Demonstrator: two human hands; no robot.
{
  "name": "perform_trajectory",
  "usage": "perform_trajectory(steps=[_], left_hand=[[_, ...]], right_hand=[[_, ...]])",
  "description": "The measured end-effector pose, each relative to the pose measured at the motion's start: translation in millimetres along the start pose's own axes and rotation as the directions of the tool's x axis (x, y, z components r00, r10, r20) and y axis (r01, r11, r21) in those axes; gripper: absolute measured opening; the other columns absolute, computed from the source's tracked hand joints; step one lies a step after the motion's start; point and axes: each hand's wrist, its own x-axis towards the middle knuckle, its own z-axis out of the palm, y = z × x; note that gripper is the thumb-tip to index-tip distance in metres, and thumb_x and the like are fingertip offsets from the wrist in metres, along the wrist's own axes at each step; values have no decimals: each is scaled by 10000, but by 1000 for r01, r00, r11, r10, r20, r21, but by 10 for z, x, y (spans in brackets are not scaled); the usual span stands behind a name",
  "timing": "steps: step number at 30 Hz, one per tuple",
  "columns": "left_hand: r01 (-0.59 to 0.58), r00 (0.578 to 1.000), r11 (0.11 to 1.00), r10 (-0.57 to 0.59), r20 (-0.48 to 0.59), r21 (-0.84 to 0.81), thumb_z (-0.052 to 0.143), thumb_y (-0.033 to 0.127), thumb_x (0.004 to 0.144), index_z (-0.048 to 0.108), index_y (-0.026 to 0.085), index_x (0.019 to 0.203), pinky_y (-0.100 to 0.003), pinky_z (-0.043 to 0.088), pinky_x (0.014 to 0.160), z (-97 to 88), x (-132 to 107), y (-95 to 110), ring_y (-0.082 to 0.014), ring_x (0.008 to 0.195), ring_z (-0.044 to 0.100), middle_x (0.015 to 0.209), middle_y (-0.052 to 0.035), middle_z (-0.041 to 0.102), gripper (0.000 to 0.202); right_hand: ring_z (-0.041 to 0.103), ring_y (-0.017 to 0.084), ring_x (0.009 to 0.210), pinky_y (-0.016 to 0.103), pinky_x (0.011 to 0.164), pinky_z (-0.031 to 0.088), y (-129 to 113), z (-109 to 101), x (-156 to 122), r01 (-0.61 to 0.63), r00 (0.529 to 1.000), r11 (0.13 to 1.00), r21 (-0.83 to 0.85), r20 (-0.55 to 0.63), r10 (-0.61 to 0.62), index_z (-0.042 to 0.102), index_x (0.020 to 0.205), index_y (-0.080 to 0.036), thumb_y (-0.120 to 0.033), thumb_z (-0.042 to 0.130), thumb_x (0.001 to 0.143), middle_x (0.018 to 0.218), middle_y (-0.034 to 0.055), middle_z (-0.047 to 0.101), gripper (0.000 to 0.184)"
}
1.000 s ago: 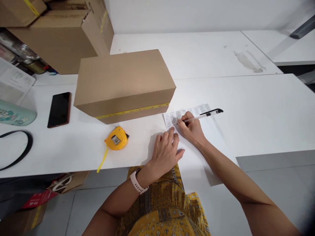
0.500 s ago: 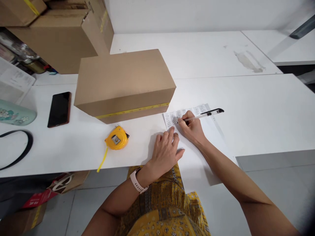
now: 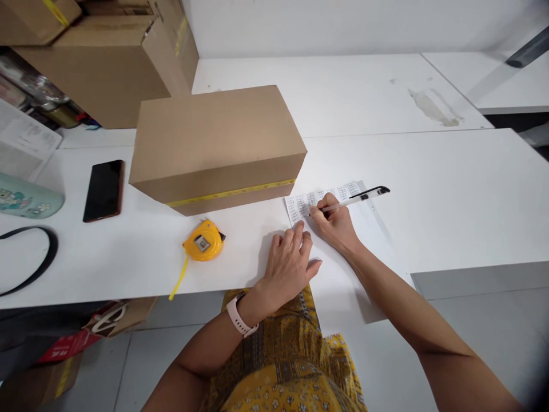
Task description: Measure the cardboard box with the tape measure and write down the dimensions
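My right hand (image 3: pixel 335 226) grips a white pen with a black clip (image 3: pixel 373 193), its tip down on a sheet of paper (image 3: pixel 377 229). Columns of small handwriting fill the upper part of that sheet. Resting flat at the paper's left edge is my left hand (image 3: pixel 289 260), fingers stretched out and holding nothing. A closed cardboard box (image 3: pixel 218 137) with yellow tape along its side stands just beyond my hands. To the left of my left hand lies a yellow tape measure (image 3: pixel 203 241), a short length of its blade pulled out over the table edge.
A dark phone (image 3: pixel 103 190), a mint green bottle (image 3: pixel 30 197) and a black strap (image 3: pixel 47 257) lie on the left of the white table (image 3: pixel 450 194). Larger cardboard boxes (image 3: pixel 103 68) are stacked at the back left. A paper bag (image 3: pixel 128 315) stands below the table.
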Motion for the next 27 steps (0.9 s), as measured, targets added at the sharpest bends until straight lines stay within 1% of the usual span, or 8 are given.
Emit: perform_trajectory(steps=[3,5,8,11,14,17,21,27], left_hand=[[1,1000,1000,-1,15,1,512,468,996,592,85,1329,-437,455,894,-6,2,-3,-312,1146,532,1523,-190,512,513],[2,1000,1000,-2,21,-1,506,466,998,593,86,1326,-438,454,898,-11,0,-8,-314,1155,530,1529,-188,507,509],[7,1000,1000,-6,17,-29,525,460,987,587,93,1335,-441,454,907,-14,-2,-18,-313,1157,526,1529,-175,512,509],[12,1000,997,-11,11,-71,553,403,964,555,112,1380,-442,455,921,-6,19,-9,-304,1152,520,1540,-138,509,508],[5,1000,996,-3,22,-91,550,328,941,540,108,1394,-434,465,917,16,74,29,-295,1134,523,1549,-115,504,504],[13,1000,996,-11,28,-83,528,302,943,558,111,1365,-427,473,916,47,127,74,-291,1123,535,1554,-126,495,464],[20,1000,998,-20,8,-58,509,321,968,550,108,1367,-435,472,940,72,141,101,-292,1130,549,1545,-159,496,454],[20,1000,998,-21,-13,-61,523,329,967,566,116,1343,-430,477,926,73,136,93,-292,1126,573,1516,-172,520,434]], right_hand=[[379,121,540,280,528,304,2,-14,6,-25,999,999,22,-31,26,446,688,-241,-259,631,812,565,-60,422,224],[388,122,557,285,541,312,10,-34,31,-42,998,997,68,-52,45,454,688,-238,-279,621,833,589,-54,432,224],[381,117,553,287,547,315,23,-68,91,-56,998,992,117,2,56,454,684,-235,-295,609,854,590,-56,423,238],[367,112,544,281,533,297,30,-78,132,-19,998,997,76,56,15,449,680,-234,-278,613,843,579,-62,407,236],[369,111,540,273,518,284,41,-59,122,17,1000,1000,21,16,-17,444,686,-235,-260,607,837,570,-66,407,224],[385,110,529,269,510,290,53,-44,89,19,1000,1000,4,-5,-19,438,693,-237,-255,600,837,554,-69,419,218],[389,107,511,268,498,304,61,-51,66,29,999,1000,6,29,-29,440,706,-239,-258,599,837,546,-73,428,207],[384,103,505,265,491,307,64,-51,68,54,997,999,-5,46,-54,440,706,-239,-253,587,845,547,-75,417,203]])
